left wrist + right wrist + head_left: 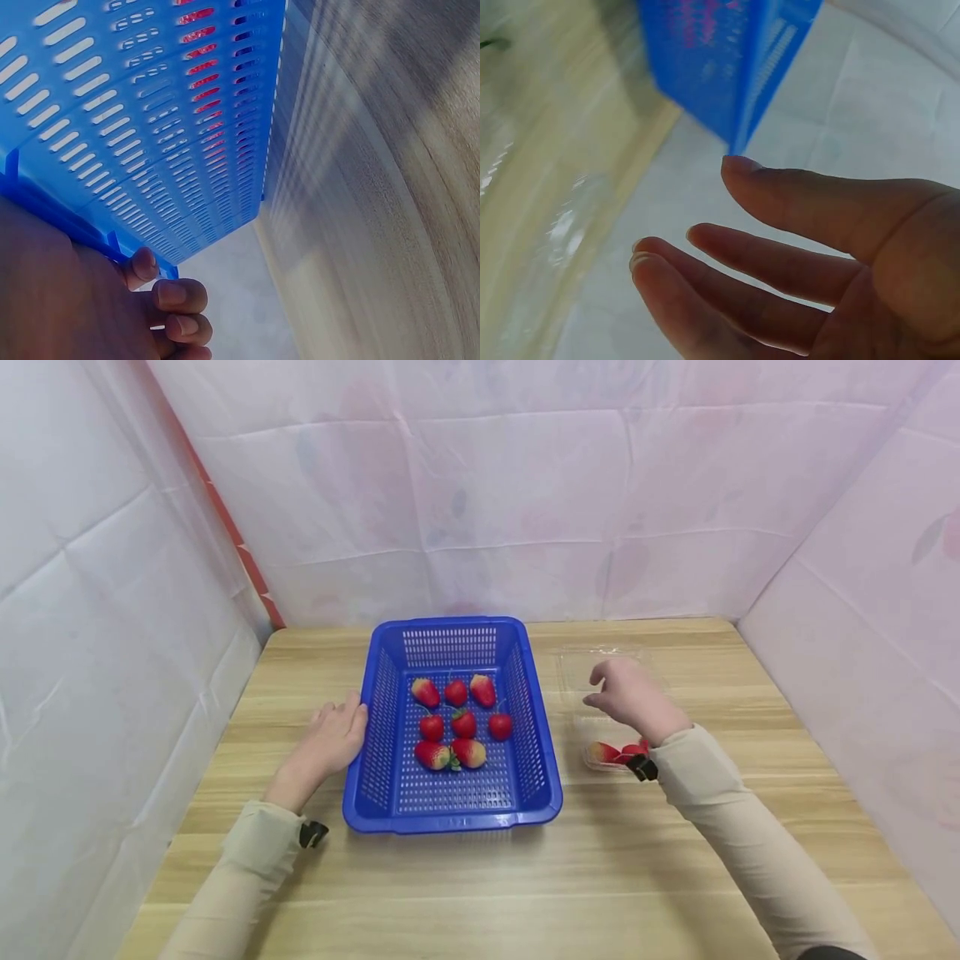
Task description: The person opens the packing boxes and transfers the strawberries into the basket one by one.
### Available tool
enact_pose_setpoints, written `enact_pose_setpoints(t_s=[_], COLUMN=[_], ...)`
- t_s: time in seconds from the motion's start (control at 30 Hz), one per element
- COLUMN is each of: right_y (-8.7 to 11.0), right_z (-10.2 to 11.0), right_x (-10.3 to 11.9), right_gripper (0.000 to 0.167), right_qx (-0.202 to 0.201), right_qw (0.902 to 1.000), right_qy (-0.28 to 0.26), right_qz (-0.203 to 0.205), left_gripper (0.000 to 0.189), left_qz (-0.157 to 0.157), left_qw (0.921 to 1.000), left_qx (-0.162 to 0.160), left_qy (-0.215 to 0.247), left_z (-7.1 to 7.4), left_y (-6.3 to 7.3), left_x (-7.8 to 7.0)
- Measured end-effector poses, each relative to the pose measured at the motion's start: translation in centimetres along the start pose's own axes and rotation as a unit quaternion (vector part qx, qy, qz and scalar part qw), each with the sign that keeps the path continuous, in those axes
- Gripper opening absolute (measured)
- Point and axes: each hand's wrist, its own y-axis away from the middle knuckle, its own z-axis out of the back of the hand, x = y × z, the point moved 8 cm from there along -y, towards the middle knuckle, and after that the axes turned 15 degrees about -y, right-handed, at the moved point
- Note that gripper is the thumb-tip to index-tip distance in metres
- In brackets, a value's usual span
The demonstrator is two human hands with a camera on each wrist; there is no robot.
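Several strawberries [468, 752] and three round red cherries [500, 726] with thin stems lie in rows on the floor of a blue perforated basket [453, 823]. My left hand [333, 737] rests at the basket's left rim, its fingers loosely bent beside the edge in the left wrist view. Over on the right, my right hand [633, 693] hovers above a clear plastic box [588, 727], thumb and fingers spread apart with nothing between them. Red fruit [604, 752] sits in the near end of that box, partly hidden by the right wrist.
The clear box's lid [592, 664] lies folded back toward the rear. Everything stands on a wooden table [465, 893]. White patterned sheets [517, 510] hang close behind the table and along both sides.
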Motion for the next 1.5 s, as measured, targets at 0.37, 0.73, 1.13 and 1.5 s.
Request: enact_pose_setpoints(t_s=[0.37,0.73,1.13,1.5], right_y=[1.2,3.0,2.9,2.7], right_z=[-0.2,-2.1,-3.8,-5.9], right_x=[-4.9,-7.8,-8.5,-8.6], right_gripper=[0.015,0.028,0.039,0.035], right_qx=[0.024,0.074,0.072,0.1], right_qw=[0.9988,0.9934,0.9953,0.9908], right_qy=[-0.003,0.002,-0.025,-0.082], right_qz=[-0.042,-0.087,-0.059,-0.039], left_gripper=[0.037,0.038,0.036,0.034], left_qz=[0.002,0.0,0.0,0.004], left_qw=[1.0,1.0,1.0,1.0], left_qx=[0.003,0.001,0.001,-0.002], left_qy=[0.001,0.0,0.002,0.008], left_z=[0.0,0.1,0.1,0.2], left_y=[0.0,0.1,0.2,0.2], left_x=[0.0,0.0,-0.1,-0.1])
